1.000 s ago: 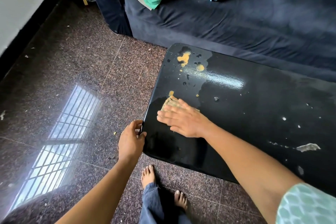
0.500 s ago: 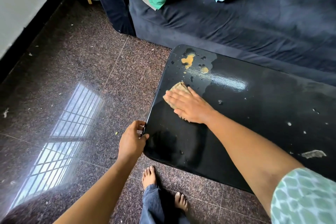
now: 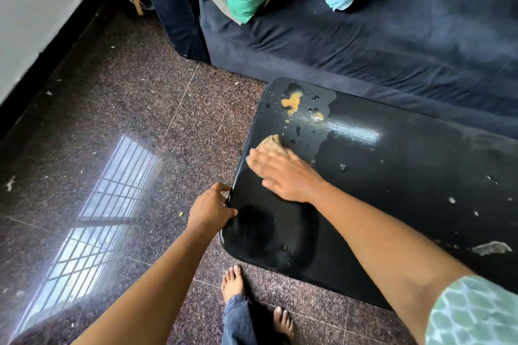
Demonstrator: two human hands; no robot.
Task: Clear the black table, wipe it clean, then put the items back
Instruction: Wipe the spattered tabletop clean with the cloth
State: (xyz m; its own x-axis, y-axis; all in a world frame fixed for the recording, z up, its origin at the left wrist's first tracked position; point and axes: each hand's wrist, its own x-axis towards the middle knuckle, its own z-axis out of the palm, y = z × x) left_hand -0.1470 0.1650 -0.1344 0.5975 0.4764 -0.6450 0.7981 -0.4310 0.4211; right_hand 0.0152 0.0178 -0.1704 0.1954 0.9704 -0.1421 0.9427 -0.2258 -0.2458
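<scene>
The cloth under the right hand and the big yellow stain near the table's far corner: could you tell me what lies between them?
Only dark droplets on wet black tabletop, seen in the head view.

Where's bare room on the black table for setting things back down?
Bare: the broad stretch of black table right of the right hand, up to the sofa-side edge, apart from small flecks. Crowded: the far-left corner with orange spill; the near-left end, with cloth and left hand.

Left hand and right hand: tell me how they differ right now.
The left hand grips the black table's near edge; the right hand lies flat on its top. The right hand presses a tan cloth; the left holds no cloth. Both are bare and touch the table.
</scene>
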